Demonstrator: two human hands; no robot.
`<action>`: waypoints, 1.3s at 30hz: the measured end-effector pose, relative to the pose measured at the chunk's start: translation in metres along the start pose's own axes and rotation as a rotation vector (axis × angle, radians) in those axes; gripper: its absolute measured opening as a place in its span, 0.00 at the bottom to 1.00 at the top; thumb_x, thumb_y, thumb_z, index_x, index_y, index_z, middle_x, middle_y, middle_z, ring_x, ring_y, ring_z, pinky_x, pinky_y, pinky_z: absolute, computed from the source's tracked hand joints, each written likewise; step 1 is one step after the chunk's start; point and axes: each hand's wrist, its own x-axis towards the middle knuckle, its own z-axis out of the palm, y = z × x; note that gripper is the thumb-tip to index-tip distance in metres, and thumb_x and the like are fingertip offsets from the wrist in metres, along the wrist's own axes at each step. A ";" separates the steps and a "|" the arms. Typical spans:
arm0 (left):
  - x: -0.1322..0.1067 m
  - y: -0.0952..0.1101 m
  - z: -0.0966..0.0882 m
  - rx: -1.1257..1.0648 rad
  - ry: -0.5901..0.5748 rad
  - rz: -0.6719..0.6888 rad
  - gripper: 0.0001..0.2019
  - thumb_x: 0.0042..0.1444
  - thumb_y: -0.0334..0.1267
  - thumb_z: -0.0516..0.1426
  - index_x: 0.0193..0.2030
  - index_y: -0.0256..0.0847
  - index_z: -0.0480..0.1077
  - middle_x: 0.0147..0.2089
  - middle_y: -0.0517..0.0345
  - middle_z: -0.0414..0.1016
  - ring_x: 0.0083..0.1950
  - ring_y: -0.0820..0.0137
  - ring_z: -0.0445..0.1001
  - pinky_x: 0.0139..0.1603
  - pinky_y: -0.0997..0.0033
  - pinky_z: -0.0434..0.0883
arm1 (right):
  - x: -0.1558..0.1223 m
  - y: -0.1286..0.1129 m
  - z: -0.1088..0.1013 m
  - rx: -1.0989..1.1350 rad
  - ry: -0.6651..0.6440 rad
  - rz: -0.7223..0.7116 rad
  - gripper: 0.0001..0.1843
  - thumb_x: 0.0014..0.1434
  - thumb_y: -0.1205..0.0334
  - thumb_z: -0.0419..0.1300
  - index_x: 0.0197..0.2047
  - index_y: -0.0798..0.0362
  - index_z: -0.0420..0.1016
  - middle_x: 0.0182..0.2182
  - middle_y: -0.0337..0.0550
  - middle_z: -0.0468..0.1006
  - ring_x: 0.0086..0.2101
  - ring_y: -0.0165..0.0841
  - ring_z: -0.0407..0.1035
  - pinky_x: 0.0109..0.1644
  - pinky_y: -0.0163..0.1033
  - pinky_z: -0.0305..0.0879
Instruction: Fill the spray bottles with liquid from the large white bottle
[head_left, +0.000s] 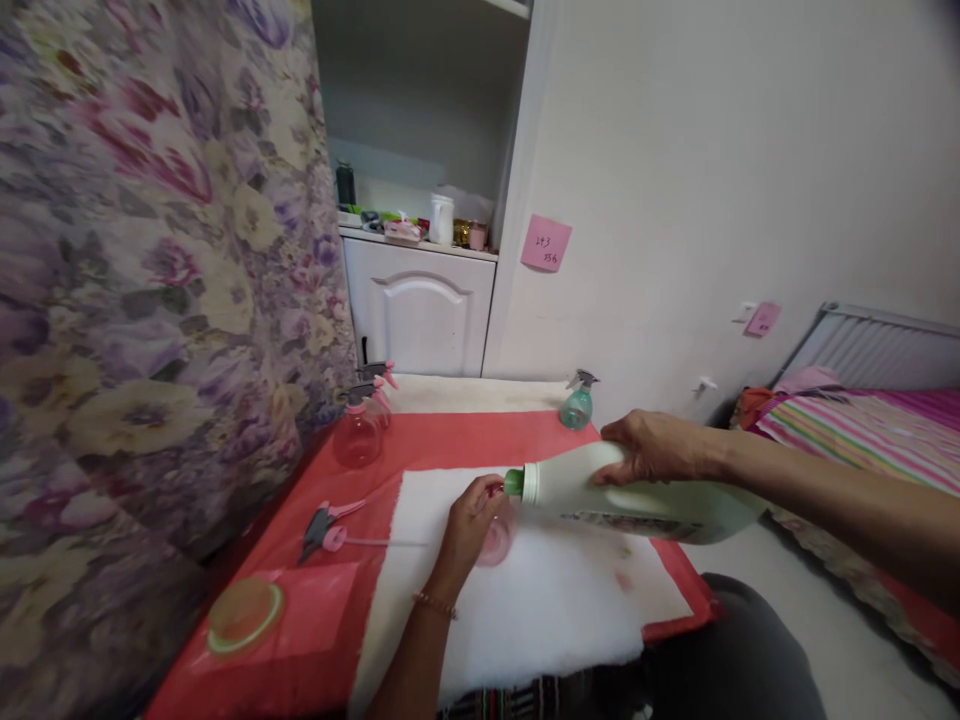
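Note:
My right hand (pixel 652 447) grips a large pale green detergent bottle (pixel 574 478), tipped nearly onto its side. Its green spout meets the neck of a clear pink spray bottle (pixel 498 542) with no spray head on it. Around that neck my left hand (pixel 469 518) is closed, holding the bottle upright on a white fluffy cloth (pixel 562 600). Whether liquid is flowing cannot be made out. A grey and pink spray head (pixel 322 532) with a long dip tube lies left of my left hand. My left fingers partly hide the pink bottle's mouth.
Pink spray bottles (pixel 358 435) with heads on stand at the red table's (pixel 480 440) back left. A green spray bottle (pixel 576 405) stands at the back right. Front left lies a round green-rimmed object (pixel 246 615). A floral curtain (pixel 165 300) hangs along the left; a bed (pixel 870 420) is at right.

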 end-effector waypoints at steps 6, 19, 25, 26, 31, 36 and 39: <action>0.000 -0.001 -0.001 0.004 0.004 -0.007 0.11 0.57 0.42 0.57 0.44 0.41 0.73 0.42 0.55 0.77 0.47 0.64 0.74 0.50 0.67 0.67 | 0.002 0.002 0.001 -0.005 0.007 -0.001 0.23 0.52 0.37 0.60 0.29 0.50 0.69 0.22 0.37 0.71 0.23 0.31 0.63 0.28 0.36 0.56; -0.001 0.003 0.001 0.008 0.014 -0.020 0.11 0.56 0.43 0.58 0.44 0.42 0.73 0.43 0.55 0.77 0.46 0.64 0.75 0.49 0.67 0.68 | 0.002 0.003 0.001 -0.021 0.011 -0.018 0.23 0.52 0.36 0.59 0.28 0.50 0.68 0.22 0.36 0.71 0.23 0.31 0.63 0.28 0.37 0.56; 0.001 0.000 0.000 0.009 0.010 -0.022 0.11 0.56 0.43 0.58 0.44 0.42 0.73 0.43 0.55 0.78 0.47 0.64 0.75 0.50 0.67 0.68 | 0.001 0.001 -0.001 -0.017 0.003 0.003 0.23 0.52 0.37 0.60 0.29 0.50 0.69 0.23 0.38 0.72 0.23 0.32 0.64 0.28 0.37 0.57; 0.001 0.001 0.000 0.010 0.012 -0.021 0.11 0.56 0.43 0.58 0.44 0.42 0.73 0.43 0.55 0.78 0.47 0.64 0.75 0.50 0.67 0.68 | 0.002 0.001 -0.001 -0.018 0.003 0.003 0.23 0.52 0.37 0.60 0.29 0.50 0.69 0.23 0.38 0.72 0.23 0.32 0.64 0.28 0.37 0.57; 0.000 0.004 0.001 0.013 0.014 -0.023 0.11 0.56 0.43 0.58 0.43 0.42 0.73 0.42 0.55 0.78 0.46 0.64 0.75 0.50 0.67 0.68 | 0.002 0.003 0.000 -0.024 0.010 -0.016 0.24 0.52 0.36 0.59 0.29 0.50 0.69 0.22 0.37 0.71 0.23 0.31 0.63 0.28 0.37 0.57; -0.001 0.003 0.001 0.015 0.016 -0.022 0.12 0.56 0.44 0.58 0.44 0.42 0.74 0.42 0.55 0.78 0.47 0.63 0.75 0.50 0.66 0.68 | 0.000 0.001 -0.002 -0.029 0.002 -0.021 0.24 0.52 0.35 0.59 0.28 0.50 0.69 0.22 0.38 0.71 0.23 0.32 0.64 0.28 0.37 0.56; -0.001 0.002 0.001 0.015 0.021 -0.026 0.12 0.56 0.44 0.58 0.44 0.42 0.74 0.43 0.55 0.78 0.47 0.63 0.75 0.50 0.67 0.69 | 0.000 -0.001 -0.004 -0.023 -0.004 -0.032 0.24 0.53 0.36 0.58 0.28 0.50 0.69 0.22 0.37 0.71 0.23 0.31 0.63 0.28 0.37 0.57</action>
